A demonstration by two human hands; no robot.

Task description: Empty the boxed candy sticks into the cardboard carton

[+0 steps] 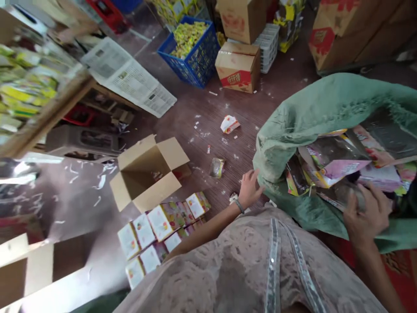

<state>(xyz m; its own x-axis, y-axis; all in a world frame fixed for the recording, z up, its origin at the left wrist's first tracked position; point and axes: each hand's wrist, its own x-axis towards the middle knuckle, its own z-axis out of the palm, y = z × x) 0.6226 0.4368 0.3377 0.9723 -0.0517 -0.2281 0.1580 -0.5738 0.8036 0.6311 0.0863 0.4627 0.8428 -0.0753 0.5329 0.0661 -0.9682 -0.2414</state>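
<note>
Fingers spread, my left hand [250, 190] is over the floor beside the rim of a large green sack [283, 126]; a bracelet circles the wrist. Inside the sack's mouth, my right hand [368, 215] is curled round something greyish that blur and the fingers keep me from making out. Crumpled printed packaging boxes with clear windows fill the sack, among them a purple-and-white box [347, 168]. On the floor ahead of my left hand lies a small clear-topped pack [216, 168]. A torn white-and-red piece of packaging [230, 124] lies farther off.
An open cardboard carton [146, 174] stands left, behind rows of small fruit-printed boxes [159, 221]. Farther off are a blue crate [195, 61] of yellow packets and a closed carton [237, 67]. A table edge [48, 113] runs along the left. Paper scraps litter the floor.
</note>
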